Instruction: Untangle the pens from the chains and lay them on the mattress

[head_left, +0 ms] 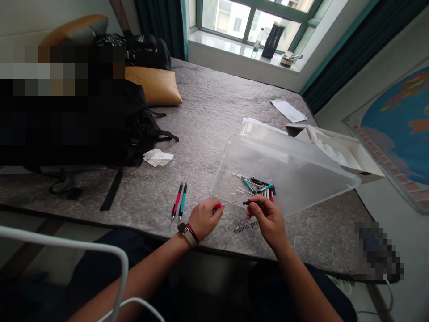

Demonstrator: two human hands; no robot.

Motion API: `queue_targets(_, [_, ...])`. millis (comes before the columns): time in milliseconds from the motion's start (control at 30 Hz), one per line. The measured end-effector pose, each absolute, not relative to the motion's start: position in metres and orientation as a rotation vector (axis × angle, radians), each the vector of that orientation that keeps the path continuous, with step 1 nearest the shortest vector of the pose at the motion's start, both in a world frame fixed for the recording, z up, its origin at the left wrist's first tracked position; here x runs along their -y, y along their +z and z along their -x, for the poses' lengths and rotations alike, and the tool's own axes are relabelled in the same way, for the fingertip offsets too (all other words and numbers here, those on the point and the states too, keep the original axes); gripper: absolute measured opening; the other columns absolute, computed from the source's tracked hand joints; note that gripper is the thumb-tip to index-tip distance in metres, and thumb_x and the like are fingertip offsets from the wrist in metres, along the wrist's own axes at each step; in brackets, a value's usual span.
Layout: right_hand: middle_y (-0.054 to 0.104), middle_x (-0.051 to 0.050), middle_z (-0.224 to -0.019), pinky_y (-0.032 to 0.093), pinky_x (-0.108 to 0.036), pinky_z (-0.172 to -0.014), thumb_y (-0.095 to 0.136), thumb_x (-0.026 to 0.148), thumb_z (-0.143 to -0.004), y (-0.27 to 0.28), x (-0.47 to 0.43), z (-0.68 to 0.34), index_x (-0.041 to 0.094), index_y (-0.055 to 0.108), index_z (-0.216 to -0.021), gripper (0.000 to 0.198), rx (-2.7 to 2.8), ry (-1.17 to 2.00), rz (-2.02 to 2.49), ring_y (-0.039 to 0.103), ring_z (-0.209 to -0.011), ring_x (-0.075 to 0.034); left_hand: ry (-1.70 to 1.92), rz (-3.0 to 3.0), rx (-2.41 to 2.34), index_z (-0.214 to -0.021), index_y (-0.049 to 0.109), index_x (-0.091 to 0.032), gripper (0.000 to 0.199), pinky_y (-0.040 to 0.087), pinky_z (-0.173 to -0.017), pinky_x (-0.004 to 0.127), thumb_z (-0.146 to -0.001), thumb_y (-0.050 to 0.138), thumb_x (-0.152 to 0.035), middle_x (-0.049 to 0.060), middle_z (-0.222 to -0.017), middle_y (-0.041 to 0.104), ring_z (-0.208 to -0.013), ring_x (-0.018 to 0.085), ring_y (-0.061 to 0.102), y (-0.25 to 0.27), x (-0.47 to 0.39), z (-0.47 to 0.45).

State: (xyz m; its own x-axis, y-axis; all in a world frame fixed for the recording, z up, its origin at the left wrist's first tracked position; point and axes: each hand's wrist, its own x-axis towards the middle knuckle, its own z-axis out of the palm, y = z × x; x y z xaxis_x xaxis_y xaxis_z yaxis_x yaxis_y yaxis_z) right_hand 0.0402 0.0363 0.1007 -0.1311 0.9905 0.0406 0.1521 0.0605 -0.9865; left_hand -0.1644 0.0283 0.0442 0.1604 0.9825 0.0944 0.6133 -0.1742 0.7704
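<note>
My left hand point(204, 219) pinches a thin ink refill point(229, 203), with a small red piece at its held end, its tip pointing right. Facing it, my right hand point(270, 221) grips a short black pen part point(248, 203) between thumb and fingers. A small gap separates the two pieces. Just beyond my hands, a pile of loose pen parts point(258, 184) in teal, black, red and white lies on a translucent plastic sheet point(301, 165). A red pen point(177, 201) and a teal pen point(183, 200) lie side by side left of my left hand.
Crumpled tissue point(158, 157) lies beside a black backpack point(137, 120) on the grey mattress point(208, 112). An open white box point(348, 150) stands at the right, near a white paper point(288, 110). A white tubular rail point(67, 237) crosses the lower left.
</note>
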Motion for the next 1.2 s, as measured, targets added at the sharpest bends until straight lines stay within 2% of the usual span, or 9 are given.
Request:
queue_targets(167, [0.065, -0.001, -0.069, 0.049, -0.026, -0.055, 0.064, 0.037, -0.087, 0.094, -0.038, -0.038, 0.020, 0.064, -0.099, 0.020, 1.429, 1.273, 1.264, 0.059, -0.058, -0.013, 0.750, -1.919, -1.520, -0.068, 0.047, -0.020, 0.025, 0.029, -0.060, 0.027, -0.091, 0.047, -0.029, -0.001, -0.068, 0.056, -0.064, 0.014, 0.049, 0.042, -0.026, 0.163])
queue_targets(500, [0.063, 0.000, -0.067, 0.046, -0.024, -0.050, 0.064, 0.037, -0.087, 0.093, -0.033, -0.036, 0.020, 0.064, -0.097, 0.020, 1.411, 1.256, 1.290, 0.055, -0.054, -0.011, 0.734, -1.930, -1.503, -0.068, 0.047, -0.020, 0.025, 0.030, -0.061, 0.027, -0.092, 0.047, -0.028, -0.002, -0.068, 0.055, -0.064, 0.014, 0.049, 0.046, -0.021, 0.164])
queue_targets(733, [0.063, -0.001, -0.075, 0.051, -0.024, -0.052, 0.066, 0.037, -0.085, 0.088, -0.028, -0.030, 0.020, 0.067, -0.097, 0.021, 1.505, 1.324, 1.276, 0.059, -0.061, -0.012, 0.711, -1.967, -1.469, -0.072, 0.051, -0.020, 0.030, 0.032, -0.061, 0.027, -0.095, 0.046, -0.038, -0.001, -0.072, 0.057, -0.065, 0.014, 0.051, 0.048, -0.018, 0.164])
queue_targets(867, [0.066, -0.004, -0.088, 0.053, -0.026, -0.056, 0.067, 0.037, -0.084, 0.082, -0.025, -0.026, 0.021, 0.069, -0.099, 0.022, 1.566, 1.395, 1.241, 0.061, -0.065, -0.013, 0.712, -1.992, -1.313, -0.082, 0.057, -0.020, 0.032, 0.038, -0.066, 0.027, -0.096, 0.044, -0.045, 0.001, -0.081, 0.059, -0.074, 0.015, 0.054, 0.045, -0.017, 0.162])
queue_targets(1033, [0.068, -0.004, -0.086, 0.053, -0.028, -0.059, 0.069, 0.038, -0.083, 0.077, -0.031, -0.033, 0.020, 0.072, -0.097, 0.023, 1.629, 1.369, 1.276, 0.062, -0.070, -0.016, 0.714, -1.984, -1.105, -0.107, 0.059, -0.019, 0.027, 0.046, -0.080, 0.028, -0.100, 0.039, -0.036, 0.006, -0.097, 0.060, -0.089, 0.017, 0.058, 0.040, -0.019, 0.163])
queue_targets(1200, [0.070, -0.004, -0.089, 0.051, -0.027, -0.063, 0.071, 0.037, -0.081, 0.078, -0.033, -0.038, 0.022, 0.074, -0.095, 0.021, 1.683, 1.320, 1.264, 0.063, -0.078, -0.018, 0.667, -2.042, -1.128, -0.115, 0.057, -0.021, 0.030, 0.047, -0.079, 0.028, -0.101, 0.034, -0.034, 0.006, -0.100, 0.058, -0.089, 0.017, 0.060, 0.045, -0.017, 0.164])
